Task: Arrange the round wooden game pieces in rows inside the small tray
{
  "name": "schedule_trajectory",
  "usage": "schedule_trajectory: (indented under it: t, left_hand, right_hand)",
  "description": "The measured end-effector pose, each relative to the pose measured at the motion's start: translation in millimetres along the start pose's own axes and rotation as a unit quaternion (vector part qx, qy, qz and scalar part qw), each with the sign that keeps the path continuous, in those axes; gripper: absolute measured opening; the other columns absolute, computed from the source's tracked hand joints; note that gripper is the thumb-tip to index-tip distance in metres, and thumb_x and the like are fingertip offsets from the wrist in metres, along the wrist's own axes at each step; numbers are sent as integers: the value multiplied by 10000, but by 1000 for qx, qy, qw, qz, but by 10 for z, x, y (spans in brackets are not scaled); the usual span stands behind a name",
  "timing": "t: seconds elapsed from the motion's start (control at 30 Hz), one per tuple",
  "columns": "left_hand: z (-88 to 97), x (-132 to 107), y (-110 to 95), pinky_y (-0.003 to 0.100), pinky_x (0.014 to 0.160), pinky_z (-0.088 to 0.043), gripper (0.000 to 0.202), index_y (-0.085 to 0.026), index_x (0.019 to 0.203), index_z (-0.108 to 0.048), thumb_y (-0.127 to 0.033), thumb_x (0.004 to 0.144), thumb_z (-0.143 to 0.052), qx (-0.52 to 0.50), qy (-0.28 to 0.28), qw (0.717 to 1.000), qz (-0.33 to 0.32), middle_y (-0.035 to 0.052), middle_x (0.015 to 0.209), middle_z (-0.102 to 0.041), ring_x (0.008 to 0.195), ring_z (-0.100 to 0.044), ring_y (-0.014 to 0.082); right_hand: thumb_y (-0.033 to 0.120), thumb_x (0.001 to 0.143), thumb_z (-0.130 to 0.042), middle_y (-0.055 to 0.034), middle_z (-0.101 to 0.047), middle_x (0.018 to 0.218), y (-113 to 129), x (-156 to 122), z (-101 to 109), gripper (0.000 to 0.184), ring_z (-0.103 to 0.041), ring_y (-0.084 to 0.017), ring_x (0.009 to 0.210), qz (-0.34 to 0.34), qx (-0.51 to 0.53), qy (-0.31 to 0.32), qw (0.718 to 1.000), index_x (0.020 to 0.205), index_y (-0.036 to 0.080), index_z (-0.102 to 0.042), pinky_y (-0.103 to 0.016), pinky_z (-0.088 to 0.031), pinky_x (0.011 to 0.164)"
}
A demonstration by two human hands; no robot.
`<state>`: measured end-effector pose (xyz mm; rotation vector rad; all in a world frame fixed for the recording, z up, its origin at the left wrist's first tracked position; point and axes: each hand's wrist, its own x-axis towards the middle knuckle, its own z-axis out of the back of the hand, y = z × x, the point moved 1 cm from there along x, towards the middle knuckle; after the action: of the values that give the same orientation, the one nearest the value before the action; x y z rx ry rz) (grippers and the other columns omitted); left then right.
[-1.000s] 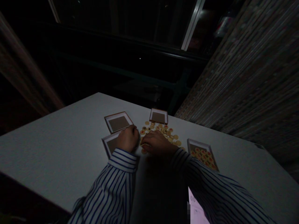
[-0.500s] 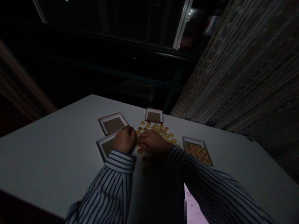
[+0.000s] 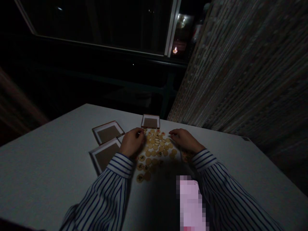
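Head view: round yellowish discs [image 3: 154,153], some marked red or black; left hand [image 3: 132,141], right hand [image 3: 185,140] half-curled, grip unclear.

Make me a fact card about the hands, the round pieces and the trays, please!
Left hand: left of the round pieces, fingers curled; anything held is unclear
Right hand: right of most pieces, fingers bent; anything held is unclear
Pieces: spread on the white table; some marked red or black, many plain
Trays: two at left, one beyond the pieces
Light: dim
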<state>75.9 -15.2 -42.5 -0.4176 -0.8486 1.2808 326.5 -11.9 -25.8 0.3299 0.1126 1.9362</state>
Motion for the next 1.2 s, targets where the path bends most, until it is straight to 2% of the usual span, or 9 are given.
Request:
schedule_trajectory:
  t: [0.07, 0.17, 0.33, 0.53, 0.7, 0.87, 1.03, 1.2]
  left_hand:
    - [-37, 137, -93, 282, 809, -470, 315, -177, 981, -672, -326, 819, -446, 0, 22, 999, -27, 71, 967, -704, 890, -640, 200]
    - [-102, 351, -193, 271, 820, -470, 312, -159, 979, -672, -311, 811, -459, -35, 23, 999, -27, 71, 964, -705, 888, -641, 193]
    - [-176, 557, -226, 266, 804, -474, 298, -159, 965, -674, -289, 810, -456, -56, 25, 997, -37, 70, 957, -705, 890, -640, 194]
    - [-105, 561, -176, 284, 806, -466, 297, -182, 992, -674, -280, 804, -466, 38, 53, 997, -36, 83, 996, -699, 917, -638, 222]
    - [-63, 528, -200, 328, 803, -463, 310, -177, 1006, -664, -261, 812, -438, 110, 61, 991, -35, 115, 1004, -694, 932, -635, 261]
    - [-70, 503, -222, 317, 793, -463, 310, -182, 1000, -656, -258, 827, -410, 139, 74, 987, -40, 109, 987, -697, 931, -636, 251]
    - [-101, 486, -229, 300, 799, -462, 308, -185, 1006, -650, -268, 840, -404, 178, 85, 979, -43, 97, 987, -696, 942, -633, 233]
    - [-105, 473, -259, 311, 817, -460, 312, -184, 1024, -641, -258, 847, -396, 192, 93, 976, -44, 98, 1016, -688, 959, -627, 232]
  right_hand:
    - [249, 856, -449, -77, -666, 1098, -39, -50, -63, 310, -588, -202, 1024, -16, -13, 0, 1000, 1082, 173, -648, -327, -423, 890]
    - [256, 846, -462, -82, -666, 1088, -25, -74, -149, 314, -598, -212, 994, -26, -41, 5, 999, 1093, 182, -641, -332, -433, 860]
    - [329, 864, -454, -84, -677, 1047, 35, 37, -195, 312, -605, -220, 966, 3, -71, 19, 997, 1086, 203, -635, -327, -429, 823]
    - [446, 849, -462, -78, -694, 971, 143, 293, -237, 348, -629, -222, 879, -13, -86, 57, 995, 1042, 215, -637, -301, -431, 708]
    - [413, 818, -489, -79, -698, 930, 233, 404, -258, 303, -638, -227, 826, -11, -121, 78, 989, 990, 219, -647, -291, -413, 634]
    - [326, 785, -509, -85, -697, 941, 287, 459, -239, 235, -636, -232, 841, -9, -140, 114, 984, 933, 226, -662, -292, -414, 638]
    - [323, 776, -505, -104, -682, 989, 348, 503, -246, 265, -624, -233, 883, -17, -150, 153, 977, 960, 208, -657, -290, -422, 669]
    - [325, 745, -530, -103, -686, 944, 306, 502, -258, 270, -622, -230, 849, -19, -127, 128, 983, 938, 190, -662, -285, -418, 673]
